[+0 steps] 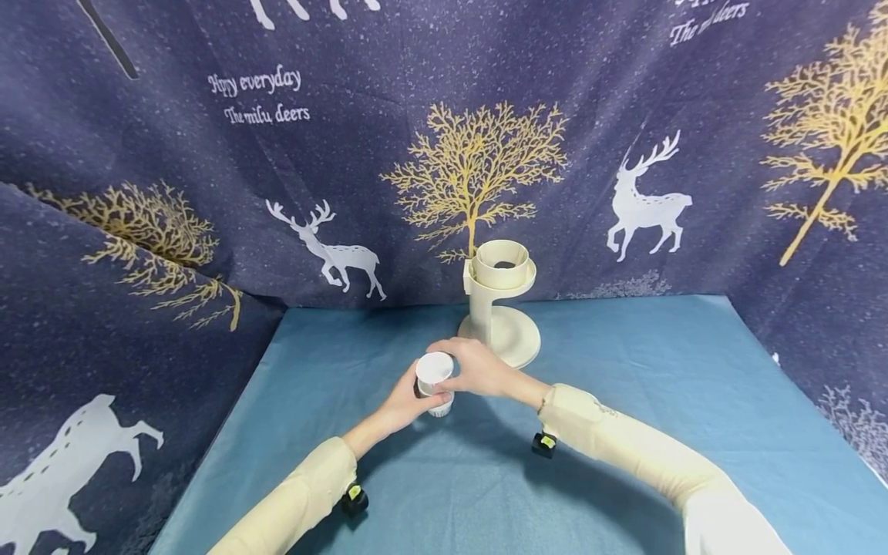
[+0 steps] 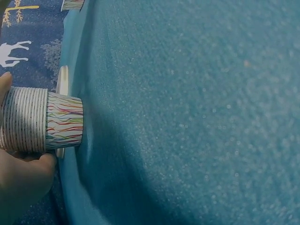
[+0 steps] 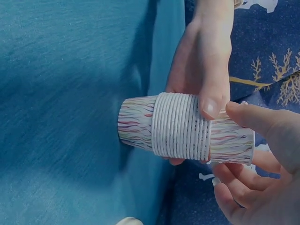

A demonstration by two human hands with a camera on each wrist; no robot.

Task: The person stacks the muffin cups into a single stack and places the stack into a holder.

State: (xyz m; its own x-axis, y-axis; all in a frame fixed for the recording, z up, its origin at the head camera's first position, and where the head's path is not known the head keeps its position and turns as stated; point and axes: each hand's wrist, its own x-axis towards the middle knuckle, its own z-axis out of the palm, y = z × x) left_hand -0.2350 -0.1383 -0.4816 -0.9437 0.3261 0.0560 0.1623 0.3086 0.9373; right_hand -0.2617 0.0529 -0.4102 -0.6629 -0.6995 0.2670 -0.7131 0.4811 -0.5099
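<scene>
1. We see the left hand (image 1: 402, 402) grasping a nested stack of paper cups (image 3: 180, 126), its thumb laid across the packed white rims.
2. We see the right hand (image 1: 482, 368) grasping the top paper cup (image 3: 232, 138), thumb on one side and fingers round the other.
3. We find both hands and the cups on our side of the cream stand (image 1: 480, 312) and to its left, with the right hand the closer to it.
4. We note that the stack is held upright, mouth upward, and that the top paper cup rises above the other rims so that much of its wall shows; we cannot tell how far its foot sits inside the stack.
5. We make out wavy lines in red, orange, green and purple on the white cup walls. Whether the stack touches the table (image 1: 624, 424) we cannot tell.
6. We see that the stand has a round base, an upright post and a ring at the top, with a cream cylinder (image 1: 502, 279) seated in the ring.
7. Behind the stand we see a dark blue curtain (image 1: 583, 100) with a gold tree (image 1: 479, 166) directly beyond it, one white deer (image 1: 343, 258) to its left and another to its right.
8. Blue cloth covers the table beneath the stand.
</scene>
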